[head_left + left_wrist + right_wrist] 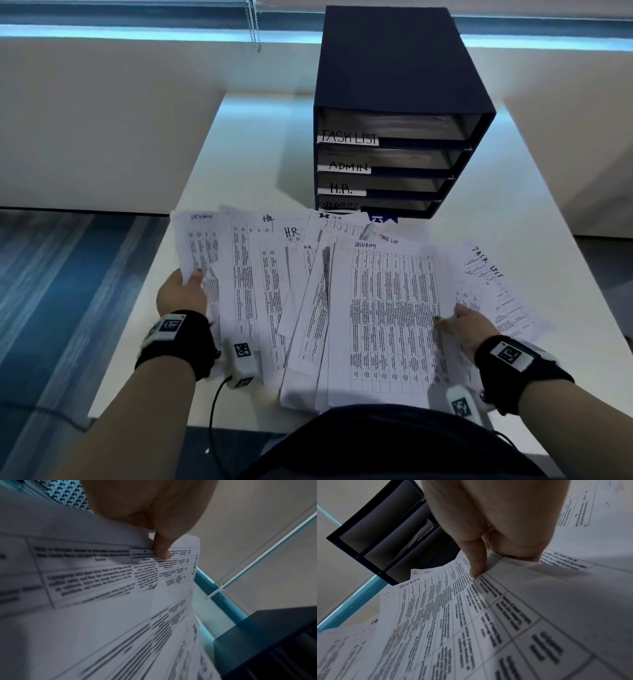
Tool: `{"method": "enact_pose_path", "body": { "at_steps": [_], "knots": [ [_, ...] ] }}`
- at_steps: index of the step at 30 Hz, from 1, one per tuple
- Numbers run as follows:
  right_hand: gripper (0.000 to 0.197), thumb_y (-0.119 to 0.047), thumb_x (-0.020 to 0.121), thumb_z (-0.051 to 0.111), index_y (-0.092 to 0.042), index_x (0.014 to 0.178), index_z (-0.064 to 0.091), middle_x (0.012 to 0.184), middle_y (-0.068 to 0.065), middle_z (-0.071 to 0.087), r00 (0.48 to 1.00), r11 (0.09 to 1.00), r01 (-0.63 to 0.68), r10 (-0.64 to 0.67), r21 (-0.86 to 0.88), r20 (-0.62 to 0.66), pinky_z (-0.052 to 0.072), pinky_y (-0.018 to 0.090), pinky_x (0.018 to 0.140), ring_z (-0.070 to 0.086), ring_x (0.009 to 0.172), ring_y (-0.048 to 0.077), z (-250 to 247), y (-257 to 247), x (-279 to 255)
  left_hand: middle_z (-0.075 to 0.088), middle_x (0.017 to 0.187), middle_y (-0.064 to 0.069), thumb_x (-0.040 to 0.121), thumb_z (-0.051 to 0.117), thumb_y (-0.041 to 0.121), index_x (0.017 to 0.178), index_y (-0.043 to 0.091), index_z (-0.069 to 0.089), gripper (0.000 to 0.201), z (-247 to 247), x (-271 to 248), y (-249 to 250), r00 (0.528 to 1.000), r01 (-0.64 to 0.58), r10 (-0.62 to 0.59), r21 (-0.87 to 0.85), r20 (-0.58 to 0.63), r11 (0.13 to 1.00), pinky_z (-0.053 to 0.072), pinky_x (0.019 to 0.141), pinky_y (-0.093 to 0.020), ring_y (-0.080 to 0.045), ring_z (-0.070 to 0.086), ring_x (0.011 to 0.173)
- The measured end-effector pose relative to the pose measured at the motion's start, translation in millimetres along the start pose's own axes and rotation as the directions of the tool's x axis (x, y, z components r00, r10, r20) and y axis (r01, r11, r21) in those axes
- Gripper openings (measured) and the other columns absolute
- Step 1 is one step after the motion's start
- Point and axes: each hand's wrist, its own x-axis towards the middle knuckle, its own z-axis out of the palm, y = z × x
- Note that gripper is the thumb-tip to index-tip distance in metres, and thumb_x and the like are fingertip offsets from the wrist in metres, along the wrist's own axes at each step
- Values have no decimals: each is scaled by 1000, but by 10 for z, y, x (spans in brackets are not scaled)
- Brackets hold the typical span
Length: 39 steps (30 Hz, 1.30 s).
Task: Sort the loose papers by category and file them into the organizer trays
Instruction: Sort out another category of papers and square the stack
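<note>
Loose printed papers [274, 291] lie fanned across the white table, hand-labelled SECURITY, H.R. and TASK LIST. My left hand [186, 284] pinches a SECURITY sheet [198, 240] at the left end of the fan, lifted off the table; the thumb [162, 550] lies on top of that sheet [102, 568]. My right hand [459, 322] pinches the right edge of the large SECURITY sheet [394, 308] on top of the pile, thumb [477, 563] on that sheet [436, 615]. The dark organizer [394, 113] stands behind, with trays marked TASK LIST, ADMIN, H.R., SECURITY.
The table [246, 144] is bare to the left of the organizer. Its left edge drops to blue striped carpet [68, 291]. A TASK LIST sheet [496, 284] lies at the far right. A blind chain [255, 27] hangs at the window behind.
</note>
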Motion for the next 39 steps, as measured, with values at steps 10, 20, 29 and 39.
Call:
{"method": "enact_pose_path", "body": {
  "at_steps": [10, 20, 29, 39],
  "knots": [
    [17, -18, 88, 64, -6, 98, 58, 87, 18, 69, 997, 995, 81, -79, 63, -27, 57, 45, 75, 67, 76, 32, 38, -53, -96, 52, 78, -9, 93, 47, 27, 87, 12, 56, 19, -573, -139, 1166, 809, -531, 526, 55, -262, 845, 31, 62, -25, -19, 47, 72],
    [21, -16, 89, 62, -31, 103, 64, 85, 6, 69, 986, 955, 163, -152, 248, -62, 56, 51, 79, 62, 70, 29, -12, -121, -137, 65, 94, 5, 87, 56, 25, 88, 27, 57, 2, -472, -689, 1662, 758, -642, 636, -347, -148, 684, 51, 85, -22, 3, 60, 83],
    [26, -5, 88, 59, -17, 110, 65, 101, 10, 70, 951, 806, 246, -307, 538, 25, 51, 37, 77, 62, 86, 28, 0, -416, -258, 50, 139, -1, 92, 54, 36, 134, 15, 50, 48, 367, -828, 885, 860, -187, 242, -163, 449, 969, 34, 110, -42, -23, 45, 129],
    [31, -24, 95, 52, -5, 117, 63, 109, 12, 70, 930, 656, 108, -332, 747, 157, 50, 38, 92, 66, 97, 26, 90, -655, -578, 50, 131, 8, 89, 62, 17, 138, 22, 36, 56, 595, -854, 672, 824, -34, 167, -247, 542, 968, 33, 103, -33, -14, 48, 117]
  ]
}}
